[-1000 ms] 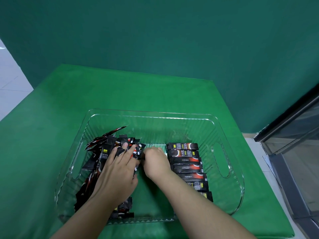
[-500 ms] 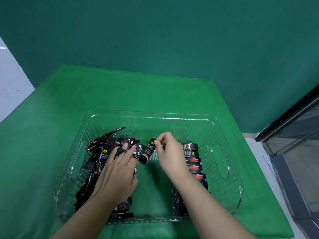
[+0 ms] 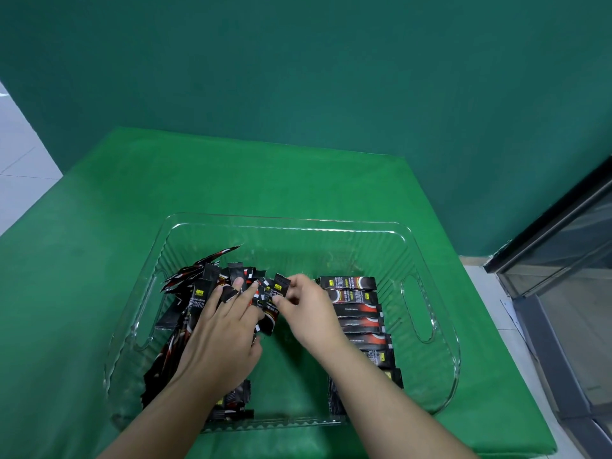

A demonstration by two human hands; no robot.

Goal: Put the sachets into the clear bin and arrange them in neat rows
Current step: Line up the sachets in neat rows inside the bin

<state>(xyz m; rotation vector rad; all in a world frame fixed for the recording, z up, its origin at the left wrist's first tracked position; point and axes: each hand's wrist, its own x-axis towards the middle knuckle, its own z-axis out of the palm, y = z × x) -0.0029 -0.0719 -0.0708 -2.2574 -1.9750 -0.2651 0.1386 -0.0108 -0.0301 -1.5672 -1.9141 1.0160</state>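
The right hand (image 3: pixel 306 306) pinches one black sachet (image 3: pixel 274 304) near its upper end, thumb and fingertips closed on it. That grip holds the sachet tilted, its long axis running from its upper end at the fingers down and toward the person, just beside the fingertips of the left hand (image 3: pixel 222 336).

The neat row (image 3: pixel 359 321) lies to the right of this grip, just past the right wrist, inside the clear bin (image 3: pixel 430 329). There each sachet lies flat with its long axis running left to right, stacked one after another toward the person. So the held sachet points roughly crosswise to the row; I judge it must be turned about a quarter turn and carried rightward before it can be laid down in line.

The left hand rests spread and flat, fingers straight, on the loose heap (image 3: pixel 198 293) to the left of the grip, holding nothing. The right hand is the nearer one to the row. The bin stands on the green worktop (image 3: pixel 99 260).
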